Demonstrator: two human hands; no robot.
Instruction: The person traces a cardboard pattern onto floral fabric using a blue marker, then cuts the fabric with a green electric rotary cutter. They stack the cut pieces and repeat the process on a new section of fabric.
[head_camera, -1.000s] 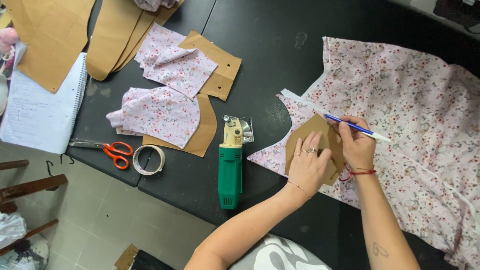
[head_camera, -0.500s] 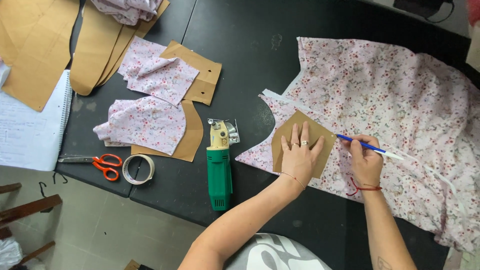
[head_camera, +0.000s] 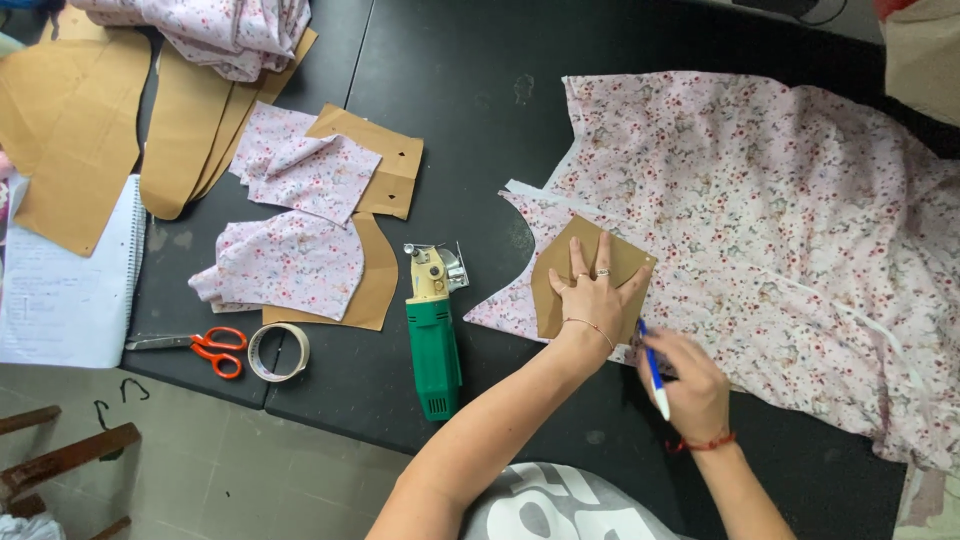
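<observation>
left hand (head_camera: 592, 298) flat on pattern (head_camera: 560, 265); right hand (head_camera: 690, 385) grips pen (head_camera: 653, 375)

Pink floral fabric (head_camera: 760, 200) — brown pattern piece (head_camera: 560, 265)

Lying on the table: one pair of scissors (head_camera: 205, 347), one tape roll (head_camera: 278, 352), one cutter (head_camera: 434, 330), one notebook (head_camera: 70, 290), one pen (head_camera: 653, 372).

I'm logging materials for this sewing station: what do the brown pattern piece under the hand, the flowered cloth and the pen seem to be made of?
The brown pattern piece, pinned flat by the left hand, looks like matte kraft card: its cut edges are straight and crisp. The flowered cloth seems a thin woven fabric, soft and creased, printed pink. The pen in the right hand is probably plastic, blue and white, though too small to be sure.
</observation>
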